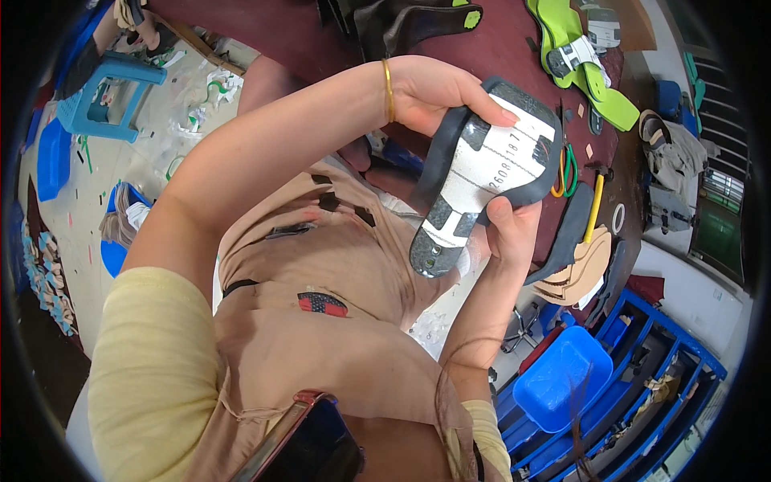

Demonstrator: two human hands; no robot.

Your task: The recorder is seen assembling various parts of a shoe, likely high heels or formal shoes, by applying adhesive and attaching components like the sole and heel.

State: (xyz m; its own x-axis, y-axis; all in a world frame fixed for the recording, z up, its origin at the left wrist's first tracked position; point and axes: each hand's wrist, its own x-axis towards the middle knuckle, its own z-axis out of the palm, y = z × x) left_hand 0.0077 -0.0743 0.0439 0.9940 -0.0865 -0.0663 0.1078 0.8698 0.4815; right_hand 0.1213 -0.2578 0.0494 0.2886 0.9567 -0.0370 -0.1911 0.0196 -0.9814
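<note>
Between my two hands is a shoe-sole-shaped template [462, 181], dark grey and partly covered with white tape. A black sole-shaped piece [438, 161] lies behind it and shows along its edges. My left hand [438, 96], below a gold bracelet, grips the wide upper end with the thumb pressed on the white tape. My right hand [514, 229] holds the lower right edge, thumb against the black piece, its other fingers mostly hidden behind. The pair is tilted, with the narrow end toward my lap.
On the dark red table lie black leather pieces [426, 30], lime-green sole shapes [614, 108], green-and-orange-handled scissors [571, 173], a yellow-handled hammer [595, 207] and tan insoles [578, 269]. A blue basin [562, 381] rests by a blue rack [675, 329]. A blue stool [100, 96] stands at left among floor scraps.
</note>
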